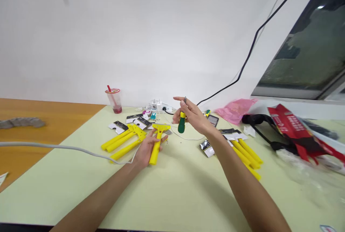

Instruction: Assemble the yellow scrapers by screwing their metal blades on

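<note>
In my left hand (144, 150) is a yellow scraper (155, 152), its wide head pointing away from me and its handle toward me. My right hand (194, 117), raised above the table to the right of it, grips a screwdriver with a green and yellow handle (181, 125). The handle's green end hangs down, and a bit of the metal shaft shows by the fingers. Left of my left hand lie several more yellow scrapers (121, 142) beside black and white cards (118, 127). Beyond my right forearm is another group of yellow scrapers (246, 156) with packaging cards (207, 148).
A lidded plastic cup (114, 101) with a red straw stands at the back left. A power strip (155, 105) sits against the wall. A phone (212, 120), a pink bag (234, 110) and a red package (299, 128) lie right. A grey cable (67, 148) crosses the left side.
</note>
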The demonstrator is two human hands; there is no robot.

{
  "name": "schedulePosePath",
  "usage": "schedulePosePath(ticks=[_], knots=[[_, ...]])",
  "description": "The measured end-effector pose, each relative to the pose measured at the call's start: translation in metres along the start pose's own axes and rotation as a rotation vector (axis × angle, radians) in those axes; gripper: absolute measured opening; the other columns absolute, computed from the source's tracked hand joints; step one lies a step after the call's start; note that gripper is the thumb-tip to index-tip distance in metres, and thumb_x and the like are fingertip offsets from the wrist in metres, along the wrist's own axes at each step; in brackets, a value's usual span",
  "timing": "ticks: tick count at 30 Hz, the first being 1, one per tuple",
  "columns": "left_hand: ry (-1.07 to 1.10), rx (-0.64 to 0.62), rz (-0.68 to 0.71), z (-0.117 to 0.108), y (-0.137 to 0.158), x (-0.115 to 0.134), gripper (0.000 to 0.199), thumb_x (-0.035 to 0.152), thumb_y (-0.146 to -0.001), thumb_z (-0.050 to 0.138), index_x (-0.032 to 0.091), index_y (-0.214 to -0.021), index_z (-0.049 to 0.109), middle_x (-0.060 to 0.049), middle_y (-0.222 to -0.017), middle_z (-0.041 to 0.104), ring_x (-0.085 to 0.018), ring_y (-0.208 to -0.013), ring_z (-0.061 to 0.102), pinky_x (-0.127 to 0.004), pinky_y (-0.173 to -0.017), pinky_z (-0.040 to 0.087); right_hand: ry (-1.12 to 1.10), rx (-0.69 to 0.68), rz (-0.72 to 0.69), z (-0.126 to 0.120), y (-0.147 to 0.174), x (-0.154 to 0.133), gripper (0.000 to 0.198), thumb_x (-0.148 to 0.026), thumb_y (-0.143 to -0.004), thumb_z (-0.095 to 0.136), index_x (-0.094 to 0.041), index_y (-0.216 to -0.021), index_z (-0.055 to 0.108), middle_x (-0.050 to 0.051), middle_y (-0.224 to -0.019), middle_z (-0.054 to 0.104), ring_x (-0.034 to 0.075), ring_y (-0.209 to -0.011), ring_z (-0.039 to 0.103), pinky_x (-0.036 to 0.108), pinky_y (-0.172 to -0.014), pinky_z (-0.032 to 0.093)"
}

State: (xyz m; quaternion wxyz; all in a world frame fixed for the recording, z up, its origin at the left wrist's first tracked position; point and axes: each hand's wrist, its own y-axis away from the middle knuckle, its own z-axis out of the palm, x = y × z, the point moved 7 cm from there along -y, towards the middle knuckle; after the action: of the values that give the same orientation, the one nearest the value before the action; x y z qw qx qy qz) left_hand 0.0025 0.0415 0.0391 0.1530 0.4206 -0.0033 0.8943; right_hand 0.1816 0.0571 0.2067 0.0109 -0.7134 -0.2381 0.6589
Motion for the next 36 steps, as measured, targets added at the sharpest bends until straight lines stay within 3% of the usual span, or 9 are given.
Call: schedulePosePath(ticks=[3, 5, 8, 13, 16, 21, 25, 31, 36], knots=[[-0.008, -0.027, -0.037, 0.005, 0.004, -0.002, 0.079, 0.007, -0.078, 0.075, 0.03, -0.149, 0.047, -0.015, -0.167, 0.05, -0.031, -0.127, 0.076, -0.019, -0.054, 0.057, 0.094, 0.141, 0.067, -0.012, 0.012, 0.021, 0.053, -0.063, -0.105, 0.059, -0.023, -0.14, 0.06, -0.009, -0.067, 0.046, 0.011, -0.047, 0.046, 0.025, -0.047, 0.051], [-0.019, -0.044, -0.064, 0.008, 0.006, -0.004, 0.079, 0.009, -0.08, 0.077, 0.03, -0.15, 0.047, -0.016, -0.167, 0.049, -0.03, -0.123, 0.077, -0.019, -0.052, 0.056, 0.06, 0.285, 0.164, -0.023, 0.025, 0.052, 0.046, -0.055, -0.1, 0.065, -0.022, -0.132, 0.06, -0.01, -0.068, 0.045, 0.01, -0.047, 0.044, 0.023, -0.04, 0.042], [-0.053, -0.073, -0.095, 0.012, 0.008, -0.01, 0.083, 0.01, -0.081, 0.079, 0.033, -0.154, 0.046, -0.015, -0.169, 0.046, -0.03, -0.12, 0.079, -0.018, -0.05, 0.056, -0.116, 0.355, 0.352, -0.031, 0.049, 0.109, 0.044, -0.032, -0.082, 0.076, -0.02, -0.121, 0.061, -0.008, -0.07, 0.056, 0.013, -0.056, 0.057, 0.025, -0.053, 0.052], [-0.111, -0.135, -0.141, 0.015, 0.009, -0.02, 0.084, 0.013, -0.08, 0.08, 0.035, -0.153, 0.047, -0.014, -0.169, 0.042, -0.033, -0.122, 0.079, -0.019, -0.05, 0.06, -0.424, 0.54, 0.376, -0.044, 0.075, 0.152, 0.038, -0.02, -0.068, 0.081, -0.019, -0.102, 0.064, 0.0, -0.081, 0.067, 0.014, -0.07, 0.066, 0.025, -0.061, 0.056], [-0.12, -0.159, -0.131, 0.016, 0.009, -0.021, 0.076, 0.013, -0.079, 0.081, 0.031, -0.146, 0.051, -0.016, -0.166, 0.045, -0.035, -0.122, 0.078, -0.02, -0.052, 0.062, -0.453, 0.502, 0.421, -0.039, 0.078, 0.154, 0.041, -0.029, -0.076, 0.085, -0.022, -0.109, 0.063, 0.002, -0.09, 0.071, 0.016, -0.07, 0.068, 0.024, -0.05, 0.052], [-0.148, -0.178, -0.094, 0.016, 0.007, -0.018, 0.061, 0.012, -0.078, 0.081, 0.028, -0.133, 0.059, -0.013, -0.164, 0.05, -0.034, -0.123, 0.078, -0.02, -0.059, 0.065, -0.387, 0.495, 0.413, -0.033, 0.081, 0.154, 0.041, -0.042, -0.083, 0.082, -0.026, -0.117, 0.065, -0.004, -0.088, 0.065, 0.009, -0.055, 0.054, 0.017, -0.038, 0.03], [-0.166, -0.149, -0.105, 0.016, 0.007, -0.018, 0.062, 0.01, -0.077, 0.08, 0.027, -0.134, 0.06, -0.015, -0.165, 0.051, -0.034, -0.119, 0.08, -0.022, -0.058, 0.066, -0.342, 0.541, 0.29, -0.037, 0.078, 0.156, 0.042, -0.032, -0.076, 0.078, -0.023, -0.117, 0.07, -0.004, -0.088, 0.063, 0.012, -0.07, 0.063, 0.021, -0.049, 0.046], [-0.206, -0.106, -0.134, 0.017, 0.01, -0.018, 0.065, 0.007, -0.078, 0.078, 0.026, -0.137, 0.06, -0.016, -0.167, 0.049, -0.034, -0.116, 0.081, -0.023, -0.056, 0.067, -0.02, 0.746, 0.052, -0.056, 0.085, 0.133, 0.041, -0.036, -0.079, 0.083, -0.018, -0.114, 0.073, 0.008, -0.12, 0.074, 0.016, -0.087, 0.072, 0.032, -0.075, 0.061], [-0.252, -0.097, -0.176, 0.013, 0.011, -0.021, 0.075, 0.007, -0.077, 0.08, 0.027, -0.145, 0.058, -0.018, -0.167, 0.049, -0.031, -0.106, 0.083, -0.023, -0.055, 0.065, -0.011, 0.843, -0.169, -0.059, 0.091, 0.099, 0.04, -0.046, -0.085, 0.086, -0.019, -0.108, 0.068, 0.006, -0.101, 0.077, 0.02, -0.085, 0.075, 0.036, -0.08, 0.065]])
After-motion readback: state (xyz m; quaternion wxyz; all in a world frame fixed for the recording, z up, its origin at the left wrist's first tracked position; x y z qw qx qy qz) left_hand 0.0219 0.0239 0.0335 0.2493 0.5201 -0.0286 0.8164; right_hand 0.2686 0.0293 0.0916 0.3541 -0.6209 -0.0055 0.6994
